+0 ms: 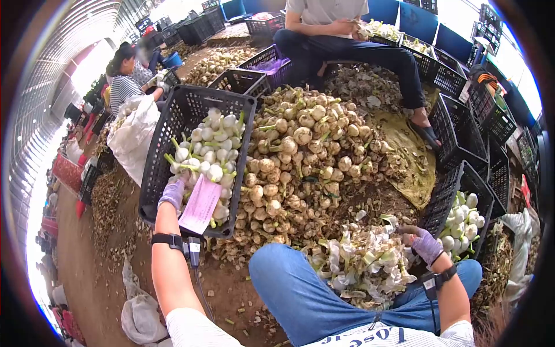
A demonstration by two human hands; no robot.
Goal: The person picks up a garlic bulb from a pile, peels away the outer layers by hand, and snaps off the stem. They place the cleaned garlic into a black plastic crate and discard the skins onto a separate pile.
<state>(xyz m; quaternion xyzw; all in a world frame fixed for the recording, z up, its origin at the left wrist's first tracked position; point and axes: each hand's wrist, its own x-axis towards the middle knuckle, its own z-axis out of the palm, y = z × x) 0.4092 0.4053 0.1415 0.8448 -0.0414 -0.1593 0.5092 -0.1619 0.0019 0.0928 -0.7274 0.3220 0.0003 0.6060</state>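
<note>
My left hand (173, 194), in a purple glove, reaches into a black crate (155, 153) of peeled white garlic (211, 147), just beside a pink paper slip (200, 204) lying on the bulbs. Whether the hand grips a bulb is hidden. My right hand (424, 242), also gloved, rests on a heap of garlic skins and stalks (361, 266) by my knee, fingers curled on husks. A big pile of unpeeled garlic (303, 153) lies on the ground between the two hands.
A second black crate (442, 199) with peeled bulbs stands at the right. A seated person in dark trousers (347, 49) works across the pile. Another person in a striped top (122, 87) sits far left. Empty crates (243, 81) and white sacks (133, 136) ring the area.
</note>
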